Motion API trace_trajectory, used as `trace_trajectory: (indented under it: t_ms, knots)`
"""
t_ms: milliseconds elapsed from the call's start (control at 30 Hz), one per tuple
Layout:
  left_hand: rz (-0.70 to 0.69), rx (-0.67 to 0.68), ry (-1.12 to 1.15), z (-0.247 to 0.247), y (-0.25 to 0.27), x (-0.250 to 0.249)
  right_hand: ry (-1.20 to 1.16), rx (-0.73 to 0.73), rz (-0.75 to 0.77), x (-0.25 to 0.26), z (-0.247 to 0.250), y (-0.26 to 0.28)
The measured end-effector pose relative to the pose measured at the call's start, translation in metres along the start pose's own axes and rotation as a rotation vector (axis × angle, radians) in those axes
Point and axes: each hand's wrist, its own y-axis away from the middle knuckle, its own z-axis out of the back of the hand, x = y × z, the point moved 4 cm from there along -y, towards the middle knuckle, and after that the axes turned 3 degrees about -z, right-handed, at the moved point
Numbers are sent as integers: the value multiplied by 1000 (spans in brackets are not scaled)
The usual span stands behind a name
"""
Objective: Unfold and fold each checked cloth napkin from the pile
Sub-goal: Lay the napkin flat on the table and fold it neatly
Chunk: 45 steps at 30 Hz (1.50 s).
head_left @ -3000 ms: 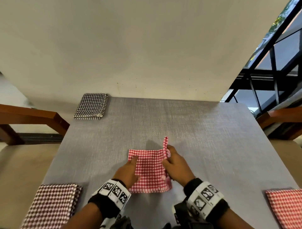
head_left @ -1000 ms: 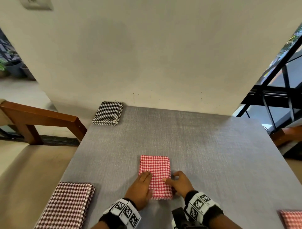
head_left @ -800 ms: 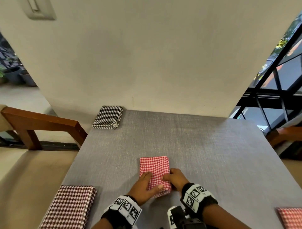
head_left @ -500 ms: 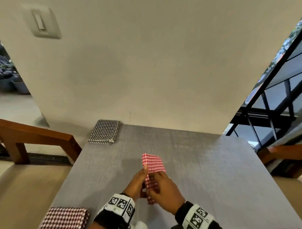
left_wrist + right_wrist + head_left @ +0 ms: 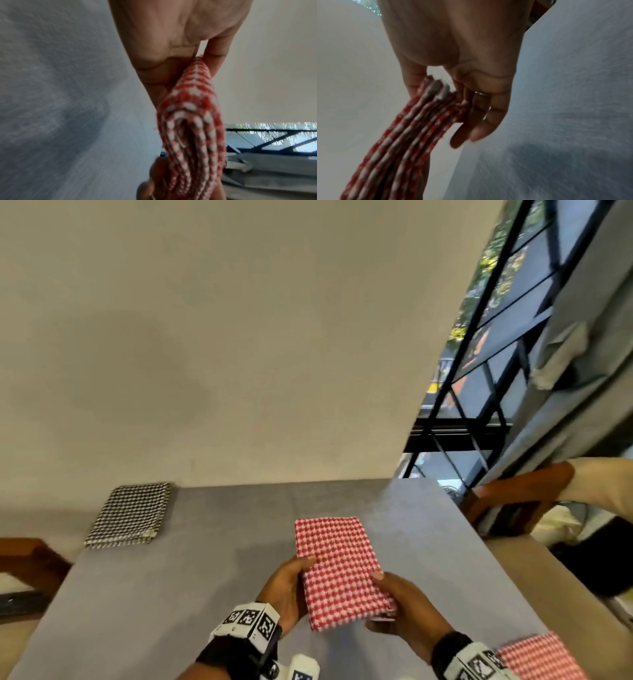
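Note:
A folded red-and-white checked napkin [image 5: 342, 570] is lifted off the grey table [image 5: 171, 594], held flat between both hands. My left hand [image 5: 291, 583] grips its left edge, thumb on top. My right hand [image 5: 400, 607] grips its near right corner. In the left wrist view the napkin's folded layers [image 5: 192, 121] sit pinched between thumb and fingers. The right wrist view shows the stacked edges [image 5: 412, 128] clamped between thumb and fingers, a ring on one finger.
A folded black-and-white checked napkin [image 5: 130, 515] lies at the table's far left corner. Another red checked cloth [image 5: 537, 659] lies at the near right edge. Wooden chair arms [image 5: 513, 491] flank the table; a wall stands behind it, a window frame to the right.
The red napkin, earlier pressed flat on the table under both hands, has been picked up and now hangs in the air between them. The head view has swung right.

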Motion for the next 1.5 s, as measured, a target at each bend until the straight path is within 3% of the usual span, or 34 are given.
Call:
trace_trajectory:
  t_ms: [267, 433, 633, 1100, 1200, 1367, 1500]
  knots:
    - [94, 58, -411, -96, -84, 35, 106, -91, 101, 39, 130, -17]
    - [121, 8, -495, -143, -151, 60, 187, -61, 106, 64, 207, -51]
    - [42, -112, -482, -188, -228, 64, 349, -115, 140, 89, 279, -108]
    - [-167, -212, -752, -197, -335, 48, 424, -192, 183, 120, 325, -229]
    - [-115, -221, -945, -187, -344, 68, 480, -176, 131, 110, 329, -244]
    - [-59, -230, -890, -172, -354, 92, 679, -306, 217, 101, 337, -257]
    - [-60, -213, -869, -173, -357, 92, 698, -346, 182, 99, 336, -264]
